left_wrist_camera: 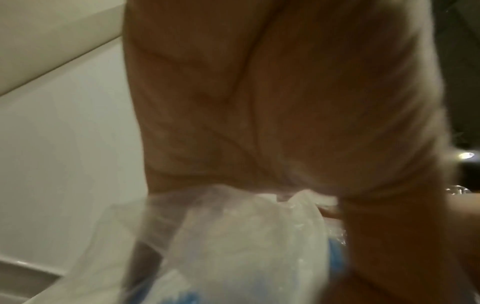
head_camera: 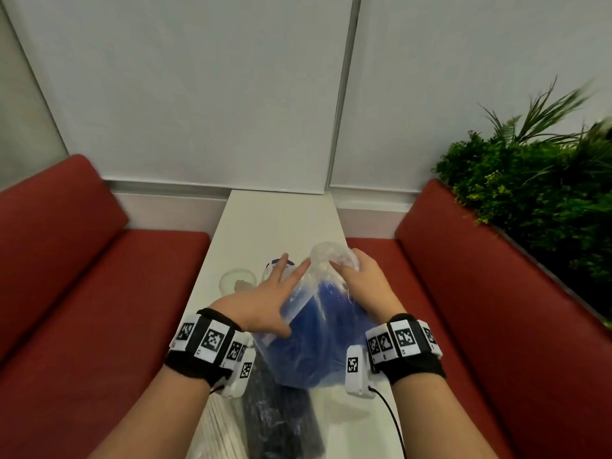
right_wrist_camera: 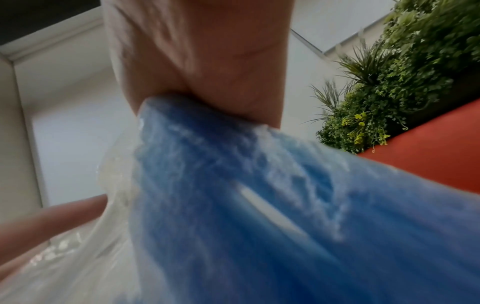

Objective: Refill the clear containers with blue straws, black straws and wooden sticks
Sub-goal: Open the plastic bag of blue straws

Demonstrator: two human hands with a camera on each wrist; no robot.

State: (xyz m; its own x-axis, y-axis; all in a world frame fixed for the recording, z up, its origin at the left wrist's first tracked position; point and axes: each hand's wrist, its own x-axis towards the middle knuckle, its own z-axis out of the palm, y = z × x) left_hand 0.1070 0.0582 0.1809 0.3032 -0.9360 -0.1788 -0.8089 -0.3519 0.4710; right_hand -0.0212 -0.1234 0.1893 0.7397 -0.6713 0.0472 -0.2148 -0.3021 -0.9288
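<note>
- The narrow white worktop (head_camera: 275, 220) runs away between two red benches (head_camera: 82, 260); its far half lies bare up to the wall edge.
- A clear bag of blue straws (head_camera: 318, 329) stands mid-worktop, near the right edge.
- The right hand (head_camera: 361, 279) grips the bag's bunched top.
- The left hand (head_camera: 265, 299) lies flat against the bag's left side, fingers straight and spread.
- Clear containers (head_camera: 237, 280) stand beside the left edge; one holds blue straws.
- A bag of black straws (head_camera: 281, 419) lies at the near edge.

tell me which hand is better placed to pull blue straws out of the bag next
Right hand, probably: its fingers already grip the bag of blue straws at its bunched top. The left hand lies flat against the bag's side, steadying it.
</note>
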